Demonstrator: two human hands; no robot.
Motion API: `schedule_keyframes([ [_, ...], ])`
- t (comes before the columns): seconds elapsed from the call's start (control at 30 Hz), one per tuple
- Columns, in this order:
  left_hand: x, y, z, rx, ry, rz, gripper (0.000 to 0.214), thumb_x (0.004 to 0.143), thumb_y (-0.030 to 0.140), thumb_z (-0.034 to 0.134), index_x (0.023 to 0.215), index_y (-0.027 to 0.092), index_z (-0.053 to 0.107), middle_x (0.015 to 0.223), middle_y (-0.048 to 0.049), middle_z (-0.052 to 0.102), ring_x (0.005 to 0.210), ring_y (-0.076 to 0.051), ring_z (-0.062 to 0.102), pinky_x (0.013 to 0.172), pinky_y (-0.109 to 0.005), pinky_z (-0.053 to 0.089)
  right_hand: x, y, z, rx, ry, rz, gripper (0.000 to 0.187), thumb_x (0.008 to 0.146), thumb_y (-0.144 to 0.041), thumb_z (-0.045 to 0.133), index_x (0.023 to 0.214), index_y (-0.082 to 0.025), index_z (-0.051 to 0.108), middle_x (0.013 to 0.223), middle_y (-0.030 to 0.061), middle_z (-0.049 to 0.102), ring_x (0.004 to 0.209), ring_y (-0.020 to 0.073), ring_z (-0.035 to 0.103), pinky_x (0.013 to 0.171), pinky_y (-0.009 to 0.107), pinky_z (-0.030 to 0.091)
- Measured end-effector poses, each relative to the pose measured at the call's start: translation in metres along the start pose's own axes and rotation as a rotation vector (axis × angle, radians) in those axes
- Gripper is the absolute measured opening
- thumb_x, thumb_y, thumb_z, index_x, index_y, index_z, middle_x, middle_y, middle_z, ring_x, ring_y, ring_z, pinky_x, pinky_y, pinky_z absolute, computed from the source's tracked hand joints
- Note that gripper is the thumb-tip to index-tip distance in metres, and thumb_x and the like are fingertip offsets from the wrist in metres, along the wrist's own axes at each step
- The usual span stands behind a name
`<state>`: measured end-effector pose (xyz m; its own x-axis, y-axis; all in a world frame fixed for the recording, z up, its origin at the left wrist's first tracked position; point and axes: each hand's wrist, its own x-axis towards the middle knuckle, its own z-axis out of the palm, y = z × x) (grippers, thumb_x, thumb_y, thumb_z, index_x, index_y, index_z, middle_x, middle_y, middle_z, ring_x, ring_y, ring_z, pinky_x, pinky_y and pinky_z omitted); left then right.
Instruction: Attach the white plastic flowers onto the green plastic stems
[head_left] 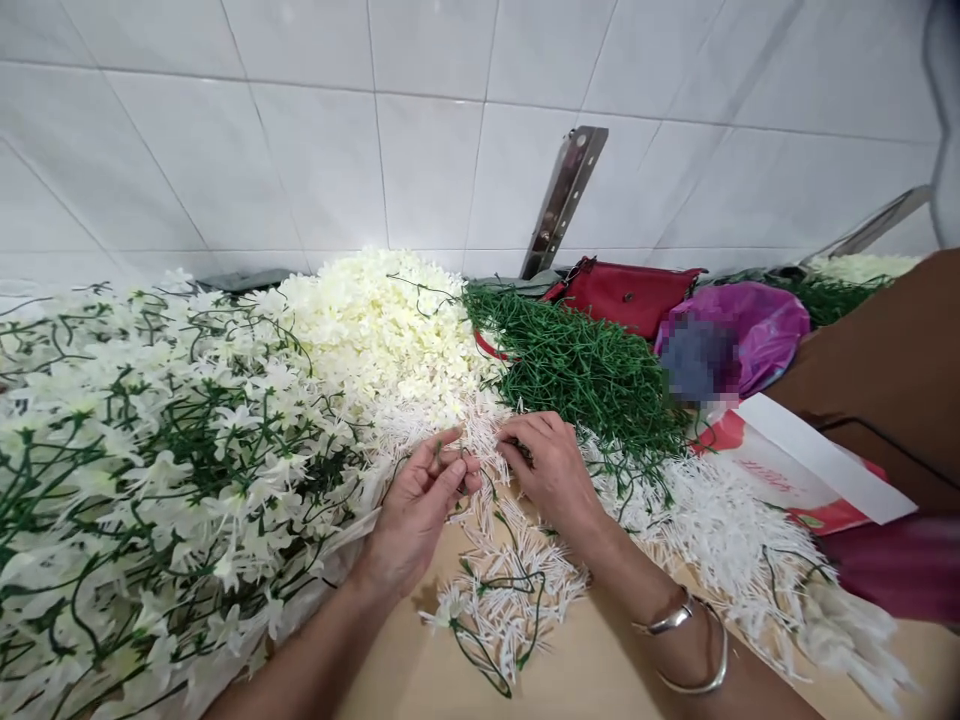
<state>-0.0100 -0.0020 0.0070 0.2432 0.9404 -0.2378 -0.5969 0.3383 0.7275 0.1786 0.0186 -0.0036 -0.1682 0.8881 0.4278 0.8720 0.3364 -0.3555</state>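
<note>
My left hand [420, 500] is pinched on a thin green stem [487, 495] above a heap of small white plastic stamens [502, 590]. My right hand [551, 465], with two metal bangles [686, 640] on its wrist, is curled with fingertips pressed on the same white pieces close to the left fingers. What the right fingers grip is hidden. A short green sprig with a white flower [457, 610] trails down toward me on the tan table [600, 670].
Assembled white flower sprigs [150, 450] fill the left. Loose cream petals [382, 320] are piled at the back, bare green stems [585, 370] to their right. A red purse [630, 295], purple bag [757, 330], red-white box [802, 470] and white tiled wall [420, 150] lie beyond.
</note>
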Motion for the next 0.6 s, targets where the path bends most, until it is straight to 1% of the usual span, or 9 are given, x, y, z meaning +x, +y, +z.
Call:
schedule_keyframes([
  [0.1, 0.000, -0.001, -0.001, 0.030, -0.009, 0.008, 0.052, 0.067, 0.037, 0.094, 0.109, 0.018, 0.071, 0.086, -0.0001, 0.071, 0.075, -0.010, 0.065, 0.078, -0.024, 0.051, 0.001, -0.001, 0.000, -0.043, -0.001, 0.017, 0.011, 0.097, -0.020, 0.063, 0.103, -0.023, 0.070, 0.102, 0.0050, 0.075, 0.095, 0.0262, 0.057, 0.081, 0.041, 0.039],
  [0.17, 0.000, -0.001, -0.001, 0.052, -0.020, 0.006, 0.048, 0.067, 0.041, 0.094, 0.102, 0.016, 0.073, 0.086, -0.0016, 0.071, 0.075, -0.010, 0.064, 0.079, -0.025, 0.051, 0.001, -0.001, -0.001, -0.042, 0.005, 0.003, 0.011, 0.098, -0.021, 0.061, 0.100, -0.023, 0.071, 0.100, 0.0050, 0.075, 0.094, 0.0258, 0.057, 0.080, 0.041, 0.038],
  [0.2, -0.001, -0.001, -0.001, 0.053, -0.021, 0.002, 0.045, 0.067, 0.042, 0.094, 0.097, 0.016, 0.074, 0.086, -0.0021, 0.071, 0.075, -0.010, 0.064, 0.078, -0.025, 0.051, 0.001, -0.001, -0.001, -0.027, 0.029, -0.003, 0.012, 0.098, -0.021, 0.060, 0.097, -0.024, 0.072, 0.098, 0.0049, 0.075, 0.094, 0.0256, 0.058, 0.080, 0.041, 0.038],
  [0.3, -0.001, 0.000, -0.001, 0.037, -0.013, 0.001, 0.040, 0.067, 0.044, 0.093, 0.088, 0.016, 0.073, 0.085, -0.0025, 0.071, 0.074, -0.010, 0.062, 0.076, -0.025, 0.050, 0.002, -0.001, -0.002, 0.051, 0.179, -0.013, 0.015, 0.098, -0.020, 0.058, 0.093, -0.024, 0.071, 0.097, 0.0060, 0.075, 0.096, 0.0254, 0.060, 0.084, 0.043, 0.041],
  [0.4, -0.001, -0.001, -0.002, 0.066, -0.018, 0.026, 0.039, 0.068, 0.043, 0.093, 0.086, 0.015, 0.073, 0.082, -0.0020, 0.070, 0.071, -0.010, 0.059, 0.071, -0.024, 0.047, 0.004, -0.002, -0.006, 0.178, 0.339, -0.022, 0.012, 0.097, -0.020, 0.060, 0.094, -0.024, 0.071, 0.099, 0.0067, 0.075, 0.096, 0.0251, 0.063, 0.090, 0.046, 0.044],
  [0.43, -0.001, -0.001, -0.002, 0.080, -0.018, 0.032, 0.039, 0.068, 0.043, 0.093, 0.086, 0.015, 0.073, 0.081, -0.0017, 0.069, 0.070, -0.009, 0.058, 0.070, -0.024, 0.047, 0.004, -0.003, -0.008, 0.232, 0.382, -0.005, 0.011, 0.097, -0.021, 0.061, 0.094, -0.024, 0.072, 0.099, 0.0067, 0.076, 0.097, 0.0251, 0.064, 0.092, 0.046, 0.045],
  [0.5, -0.001, 0.000, -0.002, 0.106, -0.009, 0.032, 0.041, 0.068, 0.044, 0.093, 0.088, 0.015, 0.072, 0.081, -0.0012, 0.069, 0.068, -0.008, 0.057, 0.069, -0.023, 0.046, 0.004, -0.006, -0.016, 0.338, 0.444, 0.080, 0.009, 0.096, -0.025, 0.063, 0.095, -0.024, 0.072, 0.098, 0.0065, 0.076, 0.098, 0.0249, 0.065, 0.093, 0.046, 0.047],
  [0.53, -0.002, 0.001, -0.001, 0.116, -0.001, 0.028, 0.041, 0.068, 0.044, 0.093, 0.089, 0.015, 0.071, 0.081, -0.0008, 0.068, 0.067, -0.008, 0.057, 0.069, -0.023, 0.045, 0.005, -0.009, -0.021, 0.383, 0.448, 0.138, 0.009, 0.096, -0.028, 0.064, 0.095, -0.024, 0.072, 0.098, 0.0063, 0.076, 0.098, 0.0246, 0.065, 0.092, 0.045, 0.048],
  [0.6, -0.002, 0.004, 0.002, 0.128, 0.021, 0.019, 0.042, 0.068, 0.044, 0.092, 0.088, 0.016, 0.068, 0.081, 0.0002, 0.066, 0.066, -0.008, 0.056, 0.067, -0.022, 0.044, 0.008, -0.014, -0.034, 0.468, 0.382, 0.244, 0.011, 0.094, -0.033, 0.066, 0.093, -0.024, 0.073, 0.096, 0.0057, 0.076, 0.094, 0.0234, 0.066, 0.088, 0.042, 0.050],
])
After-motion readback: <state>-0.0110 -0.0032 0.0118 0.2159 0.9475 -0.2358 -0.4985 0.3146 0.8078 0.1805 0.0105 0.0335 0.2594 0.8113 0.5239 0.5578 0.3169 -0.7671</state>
